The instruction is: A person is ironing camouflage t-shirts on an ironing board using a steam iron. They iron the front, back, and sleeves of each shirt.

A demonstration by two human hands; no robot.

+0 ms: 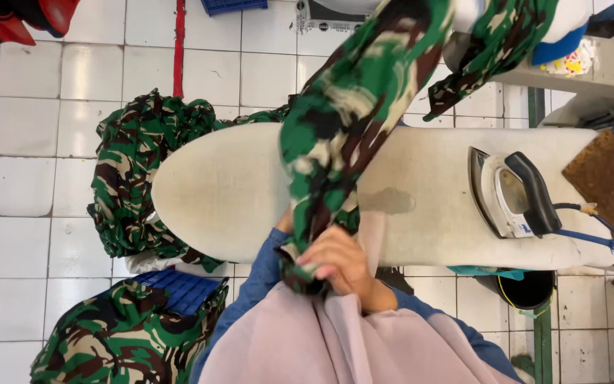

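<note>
We see the right hand (341, 262) clenched around the gathered end of a camouflage garment (353, 107), with the fingers wrapped tight on the cloth. The garment is green, with black, brown and cream patches. From the grip it rises as a long twisted band, crosses over the ironing board (229, 192) and goes out of the picture at the top. A short piece of the same cloth hangs just under the fist. The left hand (285, 222) is almost hidden behind the garment, just beside the grip, and we cannot tell if it holds the cloth or not.

Far to one side of the grip, an iron (509, 193) lies on the board, well apart from the hand. On the other side of the grip, a pile of camouflage clothes (136, 185) hangs at the rounded end of the board. Below this pile, near the grip, more clothes lie in a blue basket (182, 290).
</note>
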